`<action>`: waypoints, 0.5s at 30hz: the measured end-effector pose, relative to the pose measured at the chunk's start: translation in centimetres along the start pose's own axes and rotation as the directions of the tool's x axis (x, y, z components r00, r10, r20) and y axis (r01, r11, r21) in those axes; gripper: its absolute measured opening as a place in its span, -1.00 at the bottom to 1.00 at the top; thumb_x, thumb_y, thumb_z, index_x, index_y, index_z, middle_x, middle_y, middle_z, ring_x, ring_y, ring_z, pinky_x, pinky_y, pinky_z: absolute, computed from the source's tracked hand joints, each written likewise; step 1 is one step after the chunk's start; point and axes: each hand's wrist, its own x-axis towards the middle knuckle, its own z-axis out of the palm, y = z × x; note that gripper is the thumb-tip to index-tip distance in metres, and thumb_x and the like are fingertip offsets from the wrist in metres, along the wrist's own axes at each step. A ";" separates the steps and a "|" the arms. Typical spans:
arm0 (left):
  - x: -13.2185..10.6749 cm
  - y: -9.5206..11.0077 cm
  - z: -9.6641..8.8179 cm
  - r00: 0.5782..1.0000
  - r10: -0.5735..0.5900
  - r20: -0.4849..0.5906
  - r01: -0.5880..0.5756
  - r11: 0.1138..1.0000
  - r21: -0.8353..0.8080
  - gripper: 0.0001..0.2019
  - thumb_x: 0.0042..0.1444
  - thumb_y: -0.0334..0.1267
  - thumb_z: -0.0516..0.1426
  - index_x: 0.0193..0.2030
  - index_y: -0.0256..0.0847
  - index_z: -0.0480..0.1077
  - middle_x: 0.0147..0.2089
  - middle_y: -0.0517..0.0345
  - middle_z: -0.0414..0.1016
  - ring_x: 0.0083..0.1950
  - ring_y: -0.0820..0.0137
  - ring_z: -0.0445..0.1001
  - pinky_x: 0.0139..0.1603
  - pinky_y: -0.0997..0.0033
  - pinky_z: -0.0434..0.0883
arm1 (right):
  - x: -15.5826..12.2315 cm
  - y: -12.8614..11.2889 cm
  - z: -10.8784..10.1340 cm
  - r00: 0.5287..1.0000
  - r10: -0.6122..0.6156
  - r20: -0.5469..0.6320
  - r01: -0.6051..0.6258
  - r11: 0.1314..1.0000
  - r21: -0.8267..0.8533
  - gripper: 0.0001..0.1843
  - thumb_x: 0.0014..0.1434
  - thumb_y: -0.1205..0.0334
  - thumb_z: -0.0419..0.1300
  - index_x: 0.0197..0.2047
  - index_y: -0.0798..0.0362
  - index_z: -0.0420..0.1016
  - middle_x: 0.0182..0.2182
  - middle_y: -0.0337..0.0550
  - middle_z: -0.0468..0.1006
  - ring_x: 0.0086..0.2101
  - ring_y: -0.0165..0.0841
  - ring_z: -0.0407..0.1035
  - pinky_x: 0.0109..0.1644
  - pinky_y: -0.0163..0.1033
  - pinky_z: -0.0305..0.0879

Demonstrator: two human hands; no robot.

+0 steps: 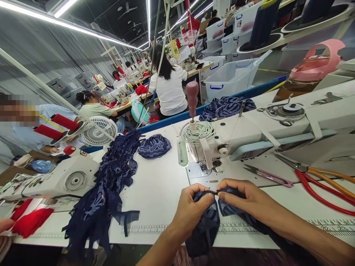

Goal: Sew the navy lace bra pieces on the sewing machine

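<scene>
My left hand (191, 207) and my right hand (244, 197) both pinch a piece of navy patterned fabric (206, 225) near the front edge of the white sewing table (161, 184). Their fingertips meet at a narrow strip of the cloth, just in front of the sewing machine's needle area (215, 164). The rest of the piece hangs down over the table's front edge below my left hand.
A long pile of navy fabric (111, 184) lies to the left, a small navy piece (154, 146) behind it. Scissors with red and orange handles (318, 181) and pink snips (267, 175) lie right. A small fan (98, 131), red cloth (30, 221) and other workers are further off.
</scene>
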 end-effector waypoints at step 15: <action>0.1 1.1 -2.8 0.712 0.690 -0.130 -0.570 0.677 0.466 -0.85 0.27 -0.17 0.19 -0.27 -0.18 0.46 -0.28 0.15 0.39 -0.21 0.37 0.36 -0.15 0.41 0.29 | -4.3 -3.6 4.3 0.609 -0.776 0.164 0.759 0.511 -0.402 -0.67 0.33 -0.03 0.13 0.09 -0.14 0.51 -0.23 -0.17 0.70 -0.36 -0.26 0.58 -0.39 -0.25 0.47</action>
